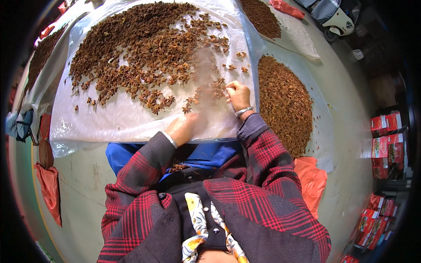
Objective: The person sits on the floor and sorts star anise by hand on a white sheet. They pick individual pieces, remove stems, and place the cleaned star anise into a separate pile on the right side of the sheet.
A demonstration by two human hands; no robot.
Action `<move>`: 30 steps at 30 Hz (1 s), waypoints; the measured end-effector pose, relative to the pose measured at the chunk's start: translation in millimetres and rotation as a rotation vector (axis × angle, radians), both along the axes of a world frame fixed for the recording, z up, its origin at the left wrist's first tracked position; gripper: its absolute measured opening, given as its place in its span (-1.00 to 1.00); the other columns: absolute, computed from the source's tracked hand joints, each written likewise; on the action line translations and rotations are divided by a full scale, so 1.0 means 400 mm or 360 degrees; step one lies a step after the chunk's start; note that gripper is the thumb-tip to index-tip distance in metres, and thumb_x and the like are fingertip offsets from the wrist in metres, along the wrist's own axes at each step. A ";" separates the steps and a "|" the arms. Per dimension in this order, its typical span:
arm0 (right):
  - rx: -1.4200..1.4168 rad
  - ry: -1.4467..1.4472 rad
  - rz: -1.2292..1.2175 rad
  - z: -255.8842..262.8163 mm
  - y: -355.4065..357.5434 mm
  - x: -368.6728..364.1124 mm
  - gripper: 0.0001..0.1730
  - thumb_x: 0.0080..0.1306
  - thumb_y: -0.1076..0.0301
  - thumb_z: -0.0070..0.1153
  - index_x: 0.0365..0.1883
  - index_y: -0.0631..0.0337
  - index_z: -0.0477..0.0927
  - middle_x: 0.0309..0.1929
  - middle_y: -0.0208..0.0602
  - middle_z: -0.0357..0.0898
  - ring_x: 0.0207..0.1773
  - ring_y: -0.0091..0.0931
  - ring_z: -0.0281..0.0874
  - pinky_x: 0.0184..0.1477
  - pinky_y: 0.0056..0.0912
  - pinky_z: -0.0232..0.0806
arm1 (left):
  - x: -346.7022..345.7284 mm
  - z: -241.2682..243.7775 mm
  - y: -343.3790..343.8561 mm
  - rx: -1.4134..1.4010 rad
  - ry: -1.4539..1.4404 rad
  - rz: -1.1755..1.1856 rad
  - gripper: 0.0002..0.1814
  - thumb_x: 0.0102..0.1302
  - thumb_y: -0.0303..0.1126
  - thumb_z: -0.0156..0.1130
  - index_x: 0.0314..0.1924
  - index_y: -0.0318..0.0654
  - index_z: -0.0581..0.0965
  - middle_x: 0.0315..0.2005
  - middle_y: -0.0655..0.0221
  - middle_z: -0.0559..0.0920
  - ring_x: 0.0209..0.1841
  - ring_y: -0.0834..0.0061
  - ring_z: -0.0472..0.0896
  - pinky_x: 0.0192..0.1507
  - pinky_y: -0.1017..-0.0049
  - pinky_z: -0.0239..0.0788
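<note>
Dried star anise [154,62] lies spread over a table covered with clear plastic sheeting [95,121], heaped at the far left and scattered singly towards me. My left hand [183,129] is low over the near edge of the sheet and blurred by motion; whether anything is in its fingers is hidden. My right hand [238,96] is at the right side of the sheet, fingers curled, beside a small cluster of star anise [217,86]. What it may hold cannot be made out. Between the hands a pale brownish blur crosses the sheet, too smeared to identify.
A large pile of star anise [284,105] lies on floor sheeting to the right, with another heap [261,18] beyond. Orange bags [310,184] lie near my right side. Red boxes [386,144] stand at far right; a scooter [338,21] is parked at upper right.
</note>
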State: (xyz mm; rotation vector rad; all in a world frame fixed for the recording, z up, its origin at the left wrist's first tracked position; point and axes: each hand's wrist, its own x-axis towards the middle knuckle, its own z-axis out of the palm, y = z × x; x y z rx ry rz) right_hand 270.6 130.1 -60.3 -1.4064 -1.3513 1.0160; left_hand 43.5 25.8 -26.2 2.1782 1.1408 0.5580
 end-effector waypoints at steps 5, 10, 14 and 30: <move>0.0157 0.0100 0.0172 0.084 -0.100 -0.032 -0.95 0.18 0.59 0.10 -0.41 0.29 0.60 -0.47 -0.41 0.53 -0.44 -0.69 0.45 -0.42 -0.63 0.32 | 0.089 0.085 0.095 -0.0007 -0.0554 0.0354 -0.64 0.19 -0.46 0.21 0.02 -0.22 0.46 -0.07 0.15 0.51 -0.21 0.18 0.59 -0.13 0.36 0.44; 0.0330 0.0197 0.0176 0.097 -0.175 -0.080 -0.83 0.18 0.63 0.06 -0.24 0.31 0.55 -0.33 -0.37 0.50 -0.37 -0.59 0.47 -0.31 -0.57 0.38 | 0.102 0.061 0.108 0.0325 -0.0195 0.0286 -0.74 0.09 -0.45 0.24 -0.16 -0.19 0.56 -0.17 0.23 0.55 -0.18 0.26 0.55 -0.14 0.41 0.42; -0.0535 0.1443 0.0414 0.041 -0.205 -0.129 -0.65 0.23 0.65 -0.10 0.02 0.29 0.39 -0.16 -0.22 0.49 -0.24 -0.41 0.54 -0.11 -0.32 0.45 | 0.056 0.004 0.080 0.0084 -0.0665 0.0373 -0.83 0.22 -0.44 0.22 -0.17 -0.21 0.64 -0.06 0.32 0.56 -0.05 0.39 0.53 -0.05 0.48 0.39; 0.0358 -0.0413 0.0518 0.078 -0.186 -0.071 -0.74 0.11 0.58 0.07 -0.20 0.22 0.61 -0.28 -0.21 0.53 -0.27 -0.41 0.52 -0.19 -0.39 0.39 | -0.008 -0.060 0.022 -0.1370 -0.1609 0.0699 -0.84 0.36 -0.41 0.09 -0.30 -0.36 0.53 -0.42 0.29 0.63 -0.53 0.67 0.53 -0.53 0.72 0.33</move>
